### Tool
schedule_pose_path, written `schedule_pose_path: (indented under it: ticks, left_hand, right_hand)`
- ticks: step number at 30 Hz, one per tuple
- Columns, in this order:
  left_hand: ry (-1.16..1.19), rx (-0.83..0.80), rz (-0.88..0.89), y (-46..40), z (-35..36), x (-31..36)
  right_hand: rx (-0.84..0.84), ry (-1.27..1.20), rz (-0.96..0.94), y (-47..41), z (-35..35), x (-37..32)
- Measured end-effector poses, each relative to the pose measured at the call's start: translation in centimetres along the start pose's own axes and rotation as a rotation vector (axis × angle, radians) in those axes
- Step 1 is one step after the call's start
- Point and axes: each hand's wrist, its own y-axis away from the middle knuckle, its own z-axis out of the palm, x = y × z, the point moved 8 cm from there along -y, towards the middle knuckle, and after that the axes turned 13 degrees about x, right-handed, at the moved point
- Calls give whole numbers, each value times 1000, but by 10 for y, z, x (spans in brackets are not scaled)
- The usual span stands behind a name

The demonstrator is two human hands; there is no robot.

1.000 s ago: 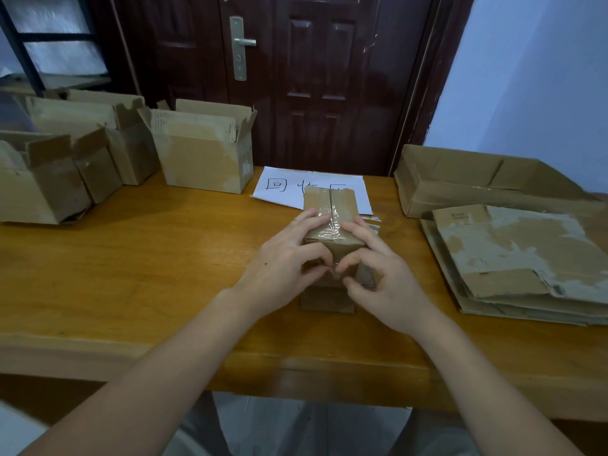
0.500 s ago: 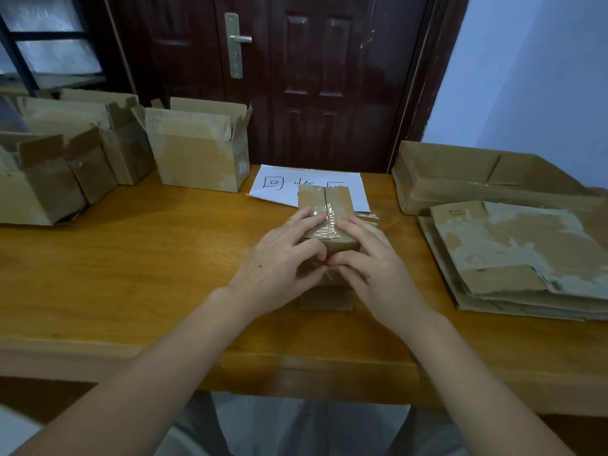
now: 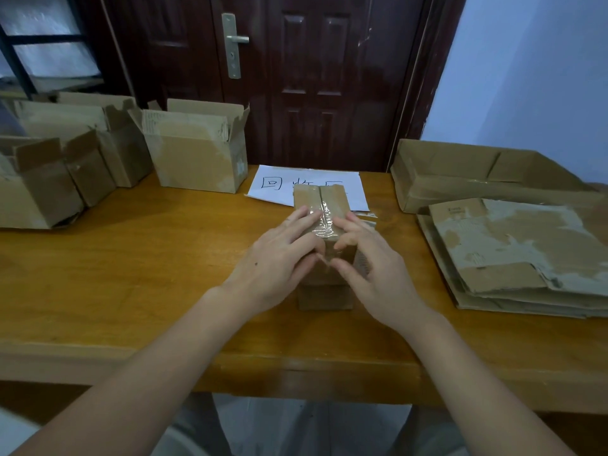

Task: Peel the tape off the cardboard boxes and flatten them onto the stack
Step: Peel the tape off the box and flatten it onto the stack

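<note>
— Both hands are on the small taped box. Left hand lies over its left side with the fingers flat on top; right hand cups the right side, thumb and forefinger pinched close at the near edge. Whether they hold the tape end I cannot tell.

— Where does the box stand?

— Upright on the wooden table, near the middle, just in front of a white sheet of paper. Clear tape runs along the seam between its two top flaps, wrinkled and glossy.

— Anything written on that sheet?

— Hand-drawn black characters. The box covers part of them; the first reads 回, the rest I cannot read for sure.

— And the stack?

— On the right of the table, well apart from the hands: a stack of flattened boxes, plain brown corrugated board, the top sheet scuffed pale where its surface has torn away. A small faint print sits near its far left corner, too small to read. Behind the stack lies a wide shallow box with its flaps open.

— The left side?

— Several open boxes stand there in a group, same brown cardboard, with torn pale patches. One has a small label on its right face, unreadable. Behind the table is a dark wooden door with a metal handle.
</note>
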Motion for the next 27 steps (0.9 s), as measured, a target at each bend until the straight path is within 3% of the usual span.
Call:
schedule_pose_path:
  ticks: [12,17,23,27]
  left_hand:
    - [57,-30,-50,2,-8,1]
    - [12,-22,-35,-3,-7,3]
    - [39,46,-52,-1,-3,-1]
    - [29,68,-45,-2,-4,-2]
  right_hand:
    - [215,-25,-142,5,-5,-8]
    - [207,-65,-23,2,-7,-6]
    - [51,-59,24,3,-6,-8]
    - [83,-80,137,0,-8,-3]
